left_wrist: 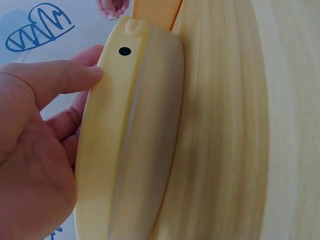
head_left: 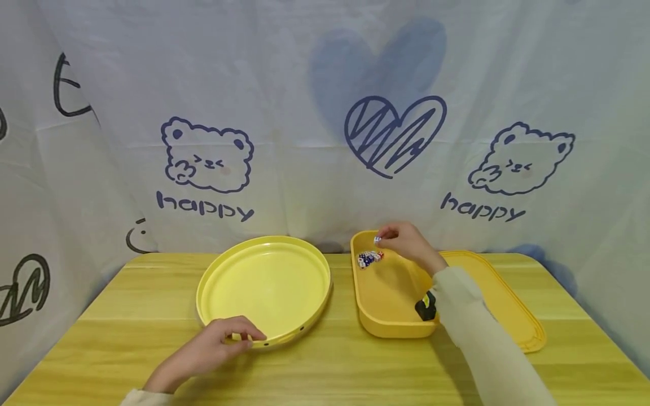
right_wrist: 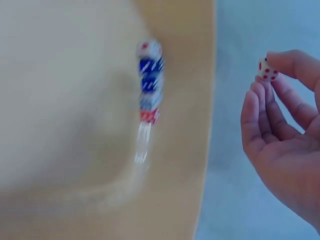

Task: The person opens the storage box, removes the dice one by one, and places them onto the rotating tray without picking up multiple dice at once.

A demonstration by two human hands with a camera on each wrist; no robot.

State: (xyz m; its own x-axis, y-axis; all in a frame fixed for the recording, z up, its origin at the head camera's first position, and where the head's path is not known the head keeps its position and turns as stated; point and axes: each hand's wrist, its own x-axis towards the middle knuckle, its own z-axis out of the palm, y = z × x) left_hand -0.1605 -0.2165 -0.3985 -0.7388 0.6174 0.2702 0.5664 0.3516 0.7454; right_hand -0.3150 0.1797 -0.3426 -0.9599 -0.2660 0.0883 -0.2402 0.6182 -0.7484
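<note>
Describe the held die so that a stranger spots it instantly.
On the wooden table, right of the round yellow tray, stands a rectangular yellow box. Near its far end, the right hand pinches a white die with red pips, held up, unlike the dice in the box.

Forward-down head and (closer) right-wrist views share dice [right_wrist: 150, 82].

A wood-grained table [head_left: 330, 372] is carrying a round yellow tray [head_left: 264, 287], its near rim touching the left fingers [head_left: 245, 323]; an orange-yellow box [head_left: 396, 329] is standing below the right fingers [head_left: 389, 230], a flat yellow lid [head_left: 500, 307] lying to their right.
</note>
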